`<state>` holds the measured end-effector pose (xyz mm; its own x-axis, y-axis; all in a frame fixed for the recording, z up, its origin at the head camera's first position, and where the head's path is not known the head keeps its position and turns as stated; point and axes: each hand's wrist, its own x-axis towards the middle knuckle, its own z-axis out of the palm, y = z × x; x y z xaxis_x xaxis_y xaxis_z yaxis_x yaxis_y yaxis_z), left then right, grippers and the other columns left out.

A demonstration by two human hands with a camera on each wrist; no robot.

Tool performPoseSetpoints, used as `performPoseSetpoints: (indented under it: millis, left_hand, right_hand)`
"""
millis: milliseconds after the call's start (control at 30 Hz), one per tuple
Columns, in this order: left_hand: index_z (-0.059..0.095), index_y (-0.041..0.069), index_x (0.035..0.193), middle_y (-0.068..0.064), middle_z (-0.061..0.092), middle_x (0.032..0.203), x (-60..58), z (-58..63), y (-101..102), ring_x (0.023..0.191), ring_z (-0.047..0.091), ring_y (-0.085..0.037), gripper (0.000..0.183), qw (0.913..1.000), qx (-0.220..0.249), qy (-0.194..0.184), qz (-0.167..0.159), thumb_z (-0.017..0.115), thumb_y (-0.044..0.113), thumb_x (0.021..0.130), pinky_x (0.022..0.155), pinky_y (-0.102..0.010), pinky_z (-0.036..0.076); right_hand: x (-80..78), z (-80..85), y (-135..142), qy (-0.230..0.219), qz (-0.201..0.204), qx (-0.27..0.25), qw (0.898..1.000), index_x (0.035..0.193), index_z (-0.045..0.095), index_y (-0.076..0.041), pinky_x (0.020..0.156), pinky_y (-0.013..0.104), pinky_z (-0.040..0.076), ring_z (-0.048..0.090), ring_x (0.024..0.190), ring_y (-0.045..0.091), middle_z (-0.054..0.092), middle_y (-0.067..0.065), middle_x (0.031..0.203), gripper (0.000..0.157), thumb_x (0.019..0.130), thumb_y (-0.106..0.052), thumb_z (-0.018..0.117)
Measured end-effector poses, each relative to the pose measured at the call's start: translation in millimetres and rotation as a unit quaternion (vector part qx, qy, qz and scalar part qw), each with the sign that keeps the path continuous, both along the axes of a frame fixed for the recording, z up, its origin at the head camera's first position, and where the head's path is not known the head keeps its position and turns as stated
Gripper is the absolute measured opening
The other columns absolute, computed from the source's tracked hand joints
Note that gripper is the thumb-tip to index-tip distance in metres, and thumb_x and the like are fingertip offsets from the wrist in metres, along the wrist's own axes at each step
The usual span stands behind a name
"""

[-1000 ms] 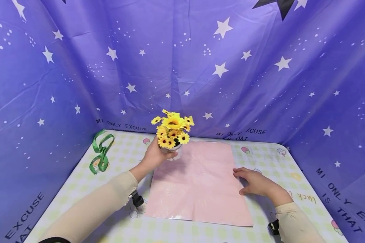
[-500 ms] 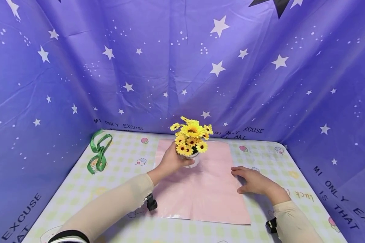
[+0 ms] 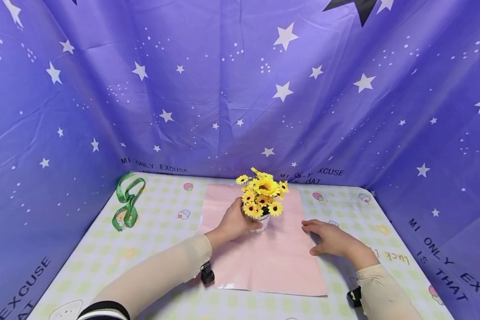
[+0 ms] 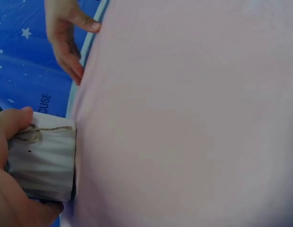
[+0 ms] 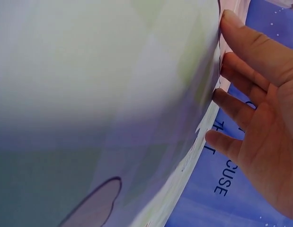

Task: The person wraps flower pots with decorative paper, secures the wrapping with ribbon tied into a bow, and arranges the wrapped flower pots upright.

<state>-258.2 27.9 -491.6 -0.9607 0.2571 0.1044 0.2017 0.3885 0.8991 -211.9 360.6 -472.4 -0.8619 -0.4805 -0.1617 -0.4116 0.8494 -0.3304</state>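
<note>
A small white pot (image 4: pixel 44 161) with a twine bow holds yellow artificial flowers (image 3: pixel 263 193). My left hand (image 3: pixel 235 221) grips the pot from its left side, thumb across the front. The pot stands upright over the middle of a pink sheet (image 3: pixel 272 262); in the left wrist view its base is at or very near the sheet. At the sheet's right edge, my right hand (image 3: pixel 336 240) rests with its fingers relaxed and holds nothing. In the right wrist view, the spread fingertips (image 5: pixel 217 94) of that hand touch or nearly touch the surface.
A looped green ribbon (image 3: pixel 129 200) lies at the back left of the table. The table wears a checked green and white cloth (image 3: pixel 160 209) with printed pictures. Purple star-printed curtains (image 3: pixel 208 89) enclose the back and both sides.
My left hand has carried the potted flowers right, then nearer and lower, from the sheet's back left to its middle. The right hand has stayed about where it was.
</note>
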Motion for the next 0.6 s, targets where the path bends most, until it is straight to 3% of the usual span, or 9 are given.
performPoseSetpoints:
  millis: [200, 600]
  left_hand:
    - [0.047, 0.007, 0.14, -0.011, 0.062, 0.136, 0.5, -7.1, 1.3, 0.13, 0.057, -0.031, 0.094, 1.0, -0.006, 0.002, 0.001, 0.098, 0.029, 0.065, 0.118, -0.047, 0.038]
    - [0.044, 0.006, 0.144, -0.011, 0.06, 0.137, 0.9, -1.9, -3.4, 0.13, 0.056, -0.03, 0.095, 0.9991, -0.028, 0.015, -0.028, 0.096, 0.029, 0.069, 0.117, -0.046, 0.04]
  right_hand:
    - [-0.6, -0.1, -2.0, 0.007, 0.007, 0.012, 1.0, 0.139, 0.06, -0.001, 0.11, 0.061, 0.041, 0.046, 0.14, 0.043, 0.05, 0.017, 0.153, 0.071, 0.079, -0.028, 0.088]
    - [-2.1, 2.5, -7.1, 0.048, 0.021, 0.043, 0.998, 0.133, 0.064, 0.002, 0.107, 0.067, 0.039, 0.048, 0.138, 0.044, 0.055, 0.019, 0.147, 0.07, 0.074, -0.025, 0.091]
